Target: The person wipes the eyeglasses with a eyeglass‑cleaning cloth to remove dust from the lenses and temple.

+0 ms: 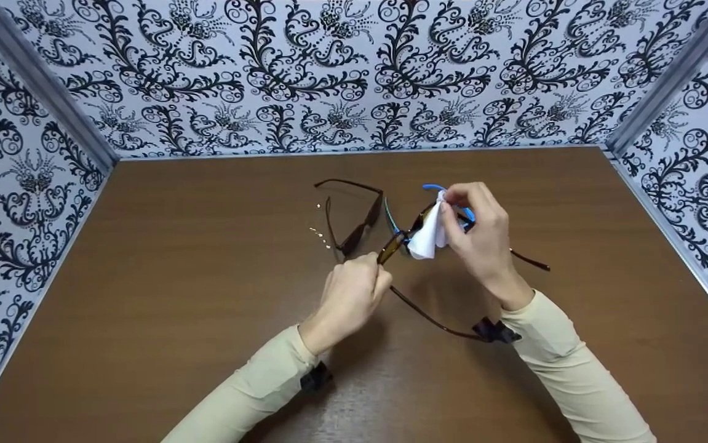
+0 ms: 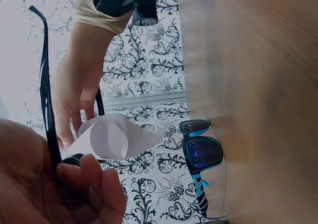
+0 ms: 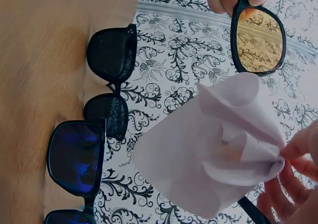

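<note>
My left hand grips one end of a dark-framed pair of yellow-lensed glasses, held above the table with the temples spread towards me. In the right wrist view, the near yellow lens shows plainly beside the fingers. A white cloth is pinched between thumb and fingers of my right hand. It hangs over the far lens, hiding most of it; the right wrist view shows its folds spread wide. Whether cloth and lens touch, I cannot tell.
Black sunglasses lie on the brown table beyond my left hand, temples unfolded. Blue-and-black sunglasses lie beside them, partly hidden in the head view. Patterned panels enclose the table's back and sides.
</note>
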Action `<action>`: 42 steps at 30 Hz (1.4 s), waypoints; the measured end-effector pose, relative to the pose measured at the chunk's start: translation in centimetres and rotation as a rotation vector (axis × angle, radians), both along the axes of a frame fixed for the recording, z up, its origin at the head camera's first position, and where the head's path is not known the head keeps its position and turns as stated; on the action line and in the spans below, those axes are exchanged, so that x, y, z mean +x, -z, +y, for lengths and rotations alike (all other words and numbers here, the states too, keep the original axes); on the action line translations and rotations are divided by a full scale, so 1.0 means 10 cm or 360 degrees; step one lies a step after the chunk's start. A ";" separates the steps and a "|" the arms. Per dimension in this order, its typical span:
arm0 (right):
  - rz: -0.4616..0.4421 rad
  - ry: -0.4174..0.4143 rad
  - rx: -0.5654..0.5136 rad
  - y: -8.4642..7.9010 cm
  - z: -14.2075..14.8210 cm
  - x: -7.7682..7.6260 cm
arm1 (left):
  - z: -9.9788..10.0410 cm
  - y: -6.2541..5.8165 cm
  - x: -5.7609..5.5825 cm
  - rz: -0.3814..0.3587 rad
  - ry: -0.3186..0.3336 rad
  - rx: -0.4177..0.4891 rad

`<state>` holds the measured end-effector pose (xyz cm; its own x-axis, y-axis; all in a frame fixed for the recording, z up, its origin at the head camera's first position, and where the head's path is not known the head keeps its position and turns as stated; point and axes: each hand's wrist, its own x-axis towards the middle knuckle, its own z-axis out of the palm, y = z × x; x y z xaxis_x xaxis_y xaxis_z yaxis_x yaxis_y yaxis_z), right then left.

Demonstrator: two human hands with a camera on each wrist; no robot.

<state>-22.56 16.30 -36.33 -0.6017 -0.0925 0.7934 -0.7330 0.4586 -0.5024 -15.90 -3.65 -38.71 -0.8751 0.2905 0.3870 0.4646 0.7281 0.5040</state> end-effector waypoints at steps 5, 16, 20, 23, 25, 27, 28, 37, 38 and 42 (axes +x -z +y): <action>0.0138 -0.0140 0.0181 0.01 -0.07 0.03 | 0.01 0.00 0.00 0.0024 -0.0035 -0.0004; 0.0259 0.0104 0.0396 0.03 -0.13 0.06 | 0.01 0.02 -0.01 0.0066 -0.0081 0.0013; 0.0148 0.0282 0.0407 0.01 -0.05 0.02 | 0.01 0.04 -0.02 0.0056 -0.0089 0.0020; 0.0032 0.0395 0.0470 0.00 0.01 0.01 | 0.01 0.04 -0.01 0.0035 -0.0089 0.0022; -0.0049 0.0448 0.0515 0.00 0.04 0.00 | 0.01 0.04 -0.01 0.0035 -0.0079 0.0024; -0.0117 0.0469 0.0533 -0.01 0.07 0.00 | 0.01 0.04 -0.01 0.0041 -0.0072 0.0028; -0.0140 0.0467 0.0528 -0.01 0.07 0.00 | 0.01 0.04 -0.01 0.0045 -0.0069 0.0030; 0.0149 0.0096 0.0292 -0.05 -0.03 0.06 | 0.02 0.01 -0.02 0.0011 -0.0105 0.0027; 0.0186 0.0035 0.0298 -0.04 -0.06 0.07 | 0.03 0.01 -0.03 0.0013 -0.0106 0.0027; 0.0219 -0.0172 0.0380 -0.02 -0.17 0.12 | 0.03 0.02 -0.03 0.0060 -0.0080 0.0022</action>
<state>-21.37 14.60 -36.18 -0.4665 -0.3438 0.8150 -0.8377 0.4676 -0.2822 -16.23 -3.30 -38.87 -0.8731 0.2409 0.4239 0.4466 0.7440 0.4971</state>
